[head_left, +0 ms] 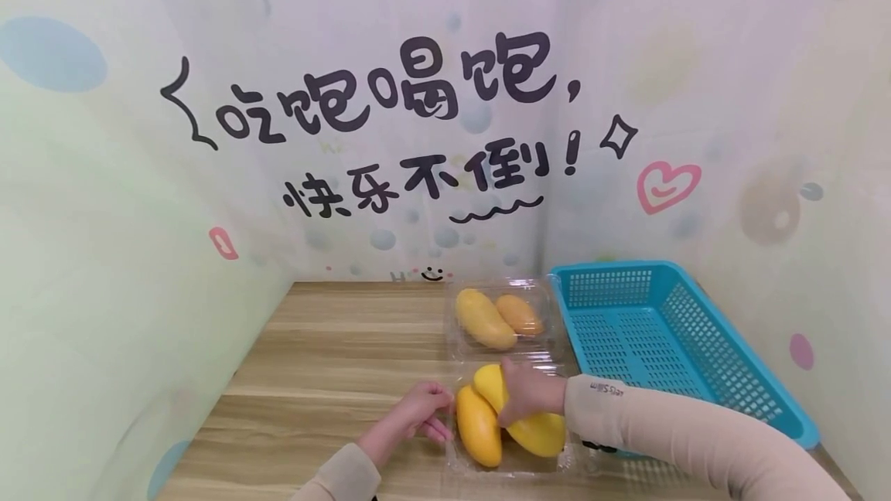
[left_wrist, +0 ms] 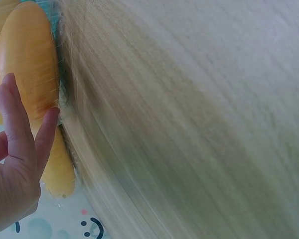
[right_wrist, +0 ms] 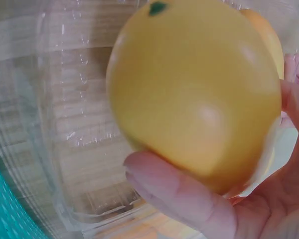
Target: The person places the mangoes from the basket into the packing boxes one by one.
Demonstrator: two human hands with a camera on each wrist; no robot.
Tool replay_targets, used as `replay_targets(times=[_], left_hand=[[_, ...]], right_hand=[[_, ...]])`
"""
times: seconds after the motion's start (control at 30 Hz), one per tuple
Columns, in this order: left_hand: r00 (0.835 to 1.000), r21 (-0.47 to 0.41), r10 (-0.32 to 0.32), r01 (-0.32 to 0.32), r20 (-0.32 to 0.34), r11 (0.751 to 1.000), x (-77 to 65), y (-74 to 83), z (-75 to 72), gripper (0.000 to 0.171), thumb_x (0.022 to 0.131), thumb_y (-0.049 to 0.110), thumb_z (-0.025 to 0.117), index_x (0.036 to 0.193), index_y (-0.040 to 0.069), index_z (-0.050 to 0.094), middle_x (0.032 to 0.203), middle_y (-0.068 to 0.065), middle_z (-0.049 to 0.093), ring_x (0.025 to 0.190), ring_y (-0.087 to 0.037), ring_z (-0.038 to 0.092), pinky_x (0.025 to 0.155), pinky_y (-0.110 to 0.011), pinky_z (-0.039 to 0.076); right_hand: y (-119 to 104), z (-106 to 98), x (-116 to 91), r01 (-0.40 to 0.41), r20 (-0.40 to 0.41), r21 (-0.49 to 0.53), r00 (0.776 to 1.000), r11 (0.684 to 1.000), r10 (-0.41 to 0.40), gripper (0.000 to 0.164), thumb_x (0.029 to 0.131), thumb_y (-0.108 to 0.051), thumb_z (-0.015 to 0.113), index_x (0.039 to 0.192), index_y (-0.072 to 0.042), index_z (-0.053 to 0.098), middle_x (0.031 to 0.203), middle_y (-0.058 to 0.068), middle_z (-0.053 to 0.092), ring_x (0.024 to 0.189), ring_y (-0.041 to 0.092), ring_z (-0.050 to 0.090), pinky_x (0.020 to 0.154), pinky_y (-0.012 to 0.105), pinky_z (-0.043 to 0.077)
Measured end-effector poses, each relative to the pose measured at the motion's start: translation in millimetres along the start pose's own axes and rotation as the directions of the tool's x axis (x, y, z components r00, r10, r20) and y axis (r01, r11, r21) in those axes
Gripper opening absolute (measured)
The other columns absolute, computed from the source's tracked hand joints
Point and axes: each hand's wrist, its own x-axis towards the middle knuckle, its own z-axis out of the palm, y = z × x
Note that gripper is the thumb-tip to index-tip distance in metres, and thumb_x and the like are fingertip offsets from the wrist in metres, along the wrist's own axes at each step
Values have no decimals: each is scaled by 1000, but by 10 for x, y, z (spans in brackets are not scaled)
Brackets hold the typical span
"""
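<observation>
My right hand grips a bright yellow mango from above, over the near part of a clear plastic box. In the right wrist view, thumb and fingers wrap round this mango, and a green spot shows at its end. Beside it in the box lies an orange-yellow mango. At the box's left side is my left hand. The left wrist view shows its fingers fairly straight against the clear wall next to the orange-yellow mango.
Just behind, two more mangoes, a longer one and a smaller one, lie within clear plastic. A blue perforated basket stands to the right. The wooden table ends at a printed curtain at the back.
</observation>
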Motion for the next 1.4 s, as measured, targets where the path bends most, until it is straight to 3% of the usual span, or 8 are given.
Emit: replay_targets(times=[0.23,0.47,0.73,1.2,1.4], left_hand=[[1000,-1,-2,2,3,1000,5,-8,-5,15,93,11,48,98,-3,49,92,-13,60,48,-15,61,46,-26,52],[1000,10,0,0,5,1000,-1,-5,3,17,93,12,48,100,-3,49,92,-13,60,48,-15,61,45,-25,52],[1000,1,1,-1,10,1000,-11,-4,-5,16,93,12,47,99,-3,49,93,-13,60,49,-15,62,45,-25,52],[1000,-7,6,-6,20,1000,-10,-2,-13,16,94,12,47,99,-3,49,93,-14,60,49,-15,62,45,-24,52],[1000,-8,7,-7,19,1000,-17,1,-13,16,94,13,47,99,-3,48,93,-14,60,49,-15,62,45,-24,52]], right_hand=[[11,5,-15,2,20,-32,1000,999,-2,97,59,-33,84,134,-3,32,110,17,52,85,24,52,80,44,47],[7,3,-72,-5,26,-48,1000,999,6,89,58,-30,84,129,-3,38,93,9,55,77,21,51,75,39,49],[15,44,-55,-45,36,-46,998,998,46,86,58,-29,85,126,-6,39,87,8,54,74,21,51,74,39,49],[86,113,15,-70,111,-30,991,997,73,100,58,-25,85,138,-7,28,100,9,58,80,22,51,83,43,46],[81,93,-8,-53,91,-71,994,996,59,93,68,-33,79,141,-6,28,105,9,61,79,21,51,85,43,45]])
